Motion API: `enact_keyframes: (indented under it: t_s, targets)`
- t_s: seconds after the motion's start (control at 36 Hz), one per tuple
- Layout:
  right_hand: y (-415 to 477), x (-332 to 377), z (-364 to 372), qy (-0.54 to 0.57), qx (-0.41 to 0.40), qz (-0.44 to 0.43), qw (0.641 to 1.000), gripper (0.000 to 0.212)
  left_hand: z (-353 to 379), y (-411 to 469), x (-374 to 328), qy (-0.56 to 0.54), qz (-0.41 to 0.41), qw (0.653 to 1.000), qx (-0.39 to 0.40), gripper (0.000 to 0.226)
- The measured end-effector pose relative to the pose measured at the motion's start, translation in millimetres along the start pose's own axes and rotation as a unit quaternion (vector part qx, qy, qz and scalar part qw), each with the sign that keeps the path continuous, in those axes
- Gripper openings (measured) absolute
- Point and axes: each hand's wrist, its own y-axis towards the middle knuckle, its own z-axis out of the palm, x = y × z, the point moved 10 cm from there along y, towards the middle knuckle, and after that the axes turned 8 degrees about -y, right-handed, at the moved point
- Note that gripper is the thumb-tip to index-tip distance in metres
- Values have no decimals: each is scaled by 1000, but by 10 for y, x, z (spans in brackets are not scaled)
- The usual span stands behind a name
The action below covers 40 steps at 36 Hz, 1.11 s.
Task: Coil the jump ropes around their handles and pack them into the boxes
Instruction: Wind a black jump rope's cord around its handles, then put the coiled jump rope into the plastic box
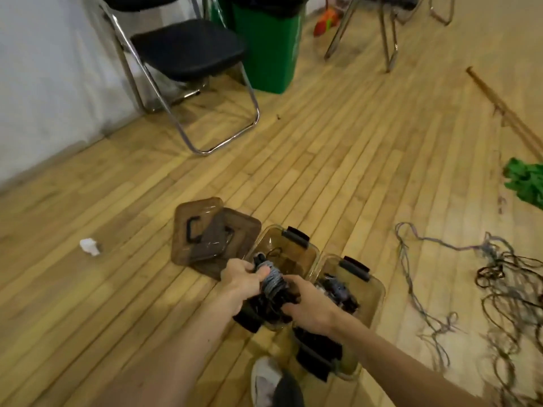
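Note:
Two brown see-through boxes stand open on the wooden floor, the left box (293,245) and the right box (367,292). A grey jump rope coiled round its black handles (273,282) is over the left box. My left hand (239,279) grips the coil's far end, thumb over the grey turns. My right hand (308,306) holds its near end from the right. More coiled ropes (338,292) lie in the right box. Loose tangled ropes (499,289) sprawl on the floor to the right.
Two brown lids (205,233) lie stacked left of the boxes. A crumpled white paper (89,246) sits further left. A folding chair (188,54) and a green bin (270,45) stand behind. Green cloth (526,183) and a stick (505,113) lie right. My shoe (267,383) is below.

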Motion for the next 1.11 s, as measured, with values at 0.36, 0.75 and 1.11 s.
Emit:
enact_keyframes:
  t_s: [0.36, 0.75, 1.11]
  targets:
    - [2340, -1019, 1232, 169, 127, 100, 972, 86, 943, 1968, 567, 263, 101, 959, 42, 37]
    - [2345, -1076, 1115, 209, 125, 123, 962, 41, 1268, 2015, 756, 478, 121, 861, 124, 37]
    - [323, -1303, -880, 457, 24, 73, 886, 41, 1928, -188, -1096, 346, 417, 824, 167, 31]
